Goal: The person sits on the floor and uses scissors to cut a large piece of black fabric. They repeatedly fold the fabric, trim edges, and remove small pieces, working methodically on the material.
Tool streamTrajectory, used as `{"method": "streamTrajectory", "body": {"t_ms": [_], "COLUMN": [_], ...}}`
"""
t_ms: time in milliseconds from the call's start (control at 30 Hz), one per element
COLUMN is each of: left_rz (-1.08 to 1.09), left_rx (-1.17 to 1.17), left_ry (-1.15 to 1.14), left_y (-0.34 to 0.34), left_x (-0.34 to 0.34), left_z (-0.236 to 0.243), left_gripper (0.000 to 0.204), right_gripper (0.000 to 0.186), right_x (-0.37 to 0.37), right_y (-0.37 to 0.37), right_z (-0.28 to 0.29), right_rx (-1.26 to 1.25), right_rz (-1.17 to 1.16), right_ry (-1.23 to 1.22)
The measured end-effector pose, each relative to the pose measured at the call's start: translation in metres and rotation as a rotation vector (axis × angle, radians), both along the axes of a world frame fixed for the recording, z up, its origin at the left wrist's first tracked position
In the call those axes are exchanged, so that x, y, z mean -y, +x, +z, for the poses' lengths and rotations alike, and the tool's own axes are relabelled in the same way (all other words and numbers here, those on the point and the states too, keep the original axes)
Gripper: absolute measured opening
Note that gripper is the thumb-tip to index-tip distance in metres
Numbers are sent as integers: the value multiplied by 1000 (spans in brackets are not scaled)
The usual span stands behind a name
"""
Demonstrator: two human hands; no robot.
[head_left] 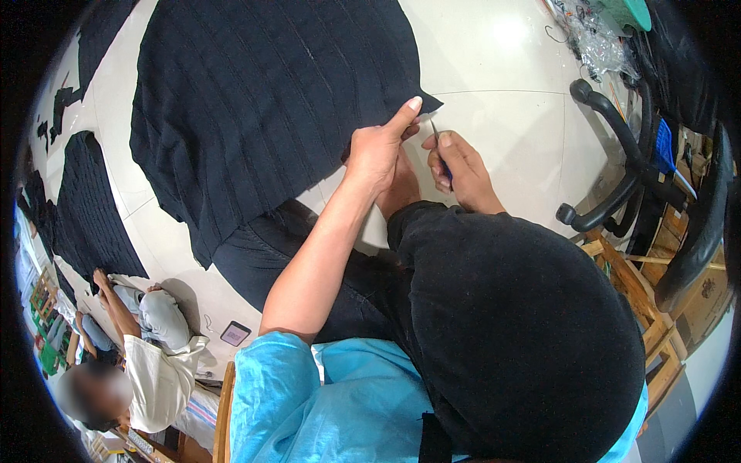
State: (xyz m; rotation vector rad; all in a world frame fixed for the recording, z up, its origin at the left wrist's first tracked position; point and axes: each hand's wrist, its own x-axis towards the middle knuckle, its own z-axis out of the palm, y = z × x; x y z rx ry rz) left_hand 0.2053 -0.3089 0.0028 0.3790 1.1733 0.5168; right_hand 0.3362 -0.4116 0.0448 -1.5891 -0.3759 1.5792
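Observation:
A large black ribbed cloth (262, 100) lies spread over the pale tiled floor and partly over my dark-trousered left leg. My left hand (377, 150) pinches its right edge near a pointed corner, thumb on top. Just to the right, my right hand (465, 166) is closed around a small tool with a thin pointed metal tip (434, 125) and a dark blue grip. Its tip points up toward the cloth corner, with a small gap between; its exact kind is unclear. My raised right knee (525, 324) hides the right forearm. My bare foot shows behind the left wrist.
A black wheeled chair base (610, 154) stands at right, beside wooden frames (656, 339) and clear plastic bags (598, 46). At lower left, a co-worker (158, 370) sits on the floor, hand at another black ribbed cloth (93, 204). A phone (235, 333) lies on the tiles.

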Motion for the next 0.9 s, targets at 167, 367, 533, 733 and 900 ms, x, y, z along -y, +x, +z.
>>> {"method": "streamTrajectory", "body": {"t_ms": [167,367,533,733,900], "left_rz": [-75,-131,-68,-19,-40], "left_rx": [-71,-130,-82,-4,-33], "left_ry": [28,43,41,7,-16], "left_y": [0,-1,1,4,4], "left_x": [1,1,1,-2,-1], "left_z": [-3,-6,1,11,11], "left_gripper": [57,54,49,39,41], "right_gripper": [39,36,35,35,33], "right_x": [-2,-8,-11,-13,-14], "right_y": [-5,-4,-4,-5,-5], "right_z": [-4,-6,-4,-2,-3], "right_rx": [-40,-10,-25,-43,-47], "right_rz": [6,23,10,-5,-17], "right_ry": [-9,-21,-52,-67,-75]}}
